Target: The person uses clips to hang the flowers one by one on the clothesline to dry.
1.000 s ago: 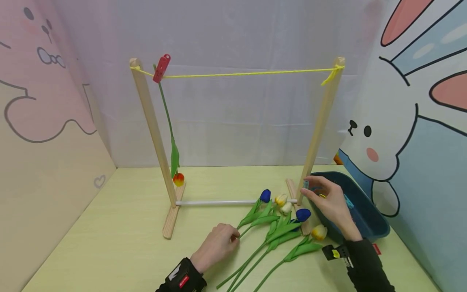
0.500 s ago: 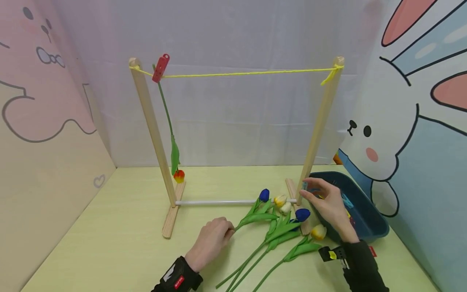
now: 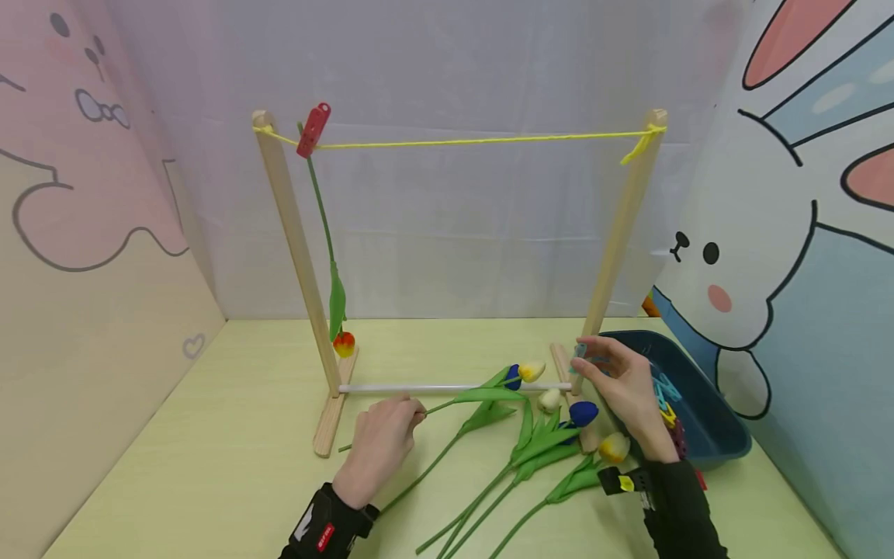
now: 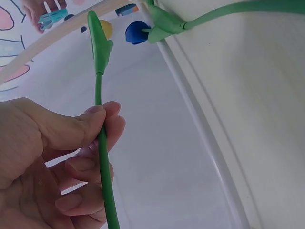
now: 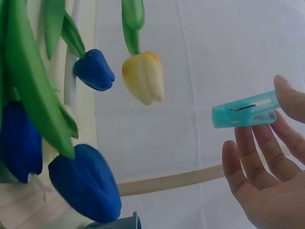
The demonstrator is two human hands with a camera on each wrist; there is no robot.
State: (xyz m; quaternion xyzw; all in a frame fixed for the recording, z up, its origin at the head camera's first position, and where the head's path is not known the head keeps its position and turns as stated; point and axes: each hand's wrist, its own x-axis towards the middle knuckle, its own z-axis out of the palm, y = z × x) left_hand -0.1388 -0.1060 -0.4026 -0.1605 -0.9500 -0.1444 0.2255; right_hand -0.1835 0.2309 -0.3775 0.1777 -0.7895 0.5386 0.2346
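My left hand pinches the green stem of a yellow-and-white artificial tulip between thumb and fingertips, lifted over the other flowers. In the left wrist view the stem runs past the thumb. My right hand holds a light blue clothespin by its handle end, thumb on one side and fingers on the other, near the right post. Several more tulips lie on the table, among them a blue tulip and a yellow tulip. A red-orange tulip hangs head down from a red clothespin.
A yellow string spans two wooden posts, the left post and the right post. A white rod joins their feet. The dark blue bin with clothespins stands at the right, under my right forearm.
My left hand has moved up and left, drawing the yellow-and-white tulip out of the bunch and raising it. My right hand stays near the right post with the light blue clothespin.
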